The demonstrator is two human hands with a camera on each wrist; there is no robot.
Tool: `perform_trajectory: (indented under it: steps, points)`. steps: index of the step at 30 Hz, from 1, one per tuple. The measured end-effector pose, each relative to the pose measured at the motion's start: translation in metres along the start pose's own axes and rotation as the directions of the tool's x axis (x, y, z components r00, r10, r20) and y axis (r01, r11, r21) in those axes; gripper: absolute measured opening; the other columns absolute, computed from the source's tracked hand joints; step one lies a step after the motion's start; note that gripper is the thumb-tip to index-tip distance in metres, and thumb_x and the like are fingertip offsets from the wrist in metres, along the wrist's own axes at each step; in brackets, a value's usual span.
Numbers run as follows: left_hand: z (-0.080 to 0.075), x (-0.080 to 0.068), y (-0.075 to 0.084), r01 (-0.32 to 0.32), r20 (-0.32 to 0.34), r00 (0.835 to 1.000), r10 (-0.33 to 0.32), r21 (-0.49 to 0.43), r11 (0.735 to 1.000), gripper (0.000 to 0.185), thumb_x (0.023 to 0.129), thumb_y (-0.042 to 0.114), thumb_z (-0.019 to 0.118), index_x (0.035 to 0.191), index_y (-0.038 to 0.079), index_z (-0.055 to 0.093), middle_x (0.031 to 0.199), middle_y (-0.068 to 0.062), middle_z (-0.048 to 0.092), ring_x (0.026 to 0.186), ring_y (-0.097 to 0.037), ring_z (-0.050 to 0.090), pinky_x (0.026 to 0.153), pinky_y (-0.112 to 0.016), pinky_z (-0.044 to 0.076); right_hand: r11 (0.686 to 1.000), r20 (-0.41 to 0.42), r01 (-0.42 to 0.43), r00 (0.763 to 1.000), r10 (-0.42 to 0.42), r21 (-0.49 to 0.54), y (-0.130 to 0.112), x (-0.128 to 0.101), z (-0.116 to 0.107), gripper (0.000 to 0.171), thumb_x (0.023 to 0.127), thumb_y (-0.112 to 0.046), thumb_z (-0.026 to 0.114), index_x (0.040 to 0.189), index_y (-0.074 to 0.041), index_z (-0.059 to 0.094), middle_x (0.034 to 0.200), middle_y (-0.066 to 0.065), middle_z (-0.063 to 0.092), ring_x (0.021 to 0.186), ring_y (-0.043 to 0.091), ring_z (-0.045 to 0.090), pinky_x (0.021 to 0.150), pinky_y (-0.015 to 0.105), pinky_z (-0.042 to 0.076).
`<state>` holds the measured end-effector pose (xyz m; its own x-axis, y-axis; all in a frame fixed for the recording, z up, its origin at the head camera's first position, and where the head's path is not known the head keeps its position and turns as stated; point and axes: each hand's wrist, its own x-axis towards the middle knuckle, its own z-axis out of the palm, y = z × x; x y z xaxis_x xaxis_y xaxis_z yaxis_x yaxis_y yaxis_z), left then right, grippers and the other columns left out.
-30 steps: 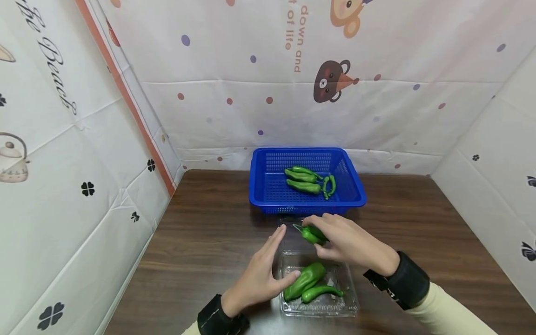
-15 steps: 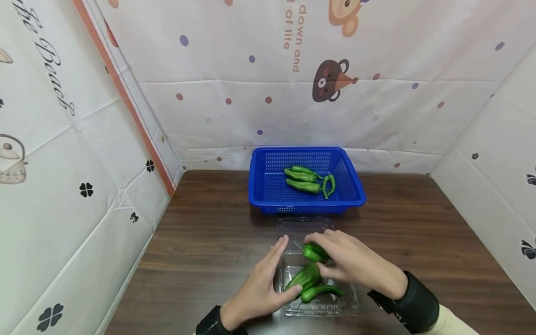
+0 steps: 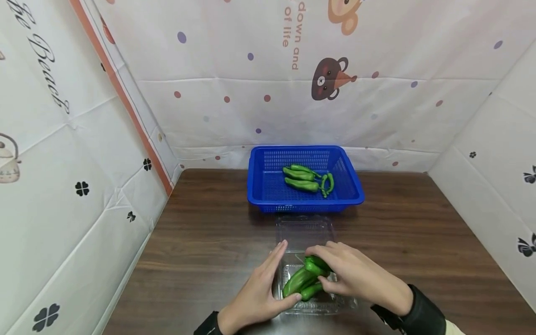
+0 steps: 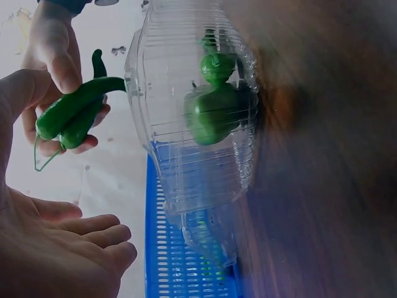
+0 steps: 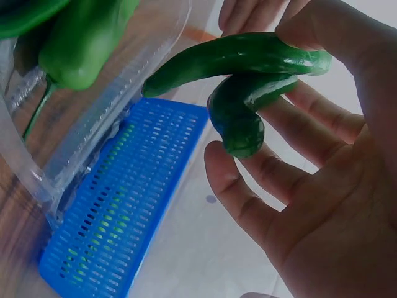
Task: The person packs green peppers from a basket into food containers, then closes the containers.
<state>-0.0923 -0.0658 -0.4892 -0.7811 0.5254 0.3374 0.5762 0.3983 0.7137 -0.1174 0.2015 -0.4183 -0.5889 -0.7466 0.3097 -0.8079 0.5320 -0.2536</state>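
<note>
Two green peppers are gripped together by my right hand, above the clear plastic box. Thumb and fingers pinch both peppers in the right wrist view. Below them, the clear box has more green peppers lying in it; the right hand partly hides them in the head view. The box's hinged lid lies folded back toward the basket. My left hand is held beside the box's left side, fingers extended and thumb apart, holding nothing. Whether it touches the box I cannot tell.
Behind the box stands a blue perforated basket with several green peppers inside. Everything rests on a brown wood-grain table. White printed sheets enclose the back and both sides.
My right hand has moved nearer and lower with the two peppers, from over the lid to over the box. The left hand has shifted slightly nearer, still extended.
</note>
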Motion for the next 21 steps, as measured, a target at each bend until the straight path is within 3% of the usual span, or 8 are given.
perform_trajectory:
  steps: [21]
  points:
    - [0.001, -0.005, -0.002, 0.023, 0.004, 1.0, -0.023, -0.012, 1.0, 0.104, 0.091, 0.051, 0.075, 0.166, 0.019, 0.01, 0.169, -0.006, 0.02, 0.153, -0.029, 0.025, 0.116, -0.056, 0.032, 1.0, -0.002, 0.001, 1.0, -0.001, 0.022, -0.007, -0.006, 0.012, 0.056, 0.083, -0.017, 0.082, 0.133, -0.022, 0.058, 0.103, -0.017, 0.059, 0.081, -0.002, 0.047, 0.069, 0.021, 0.044]
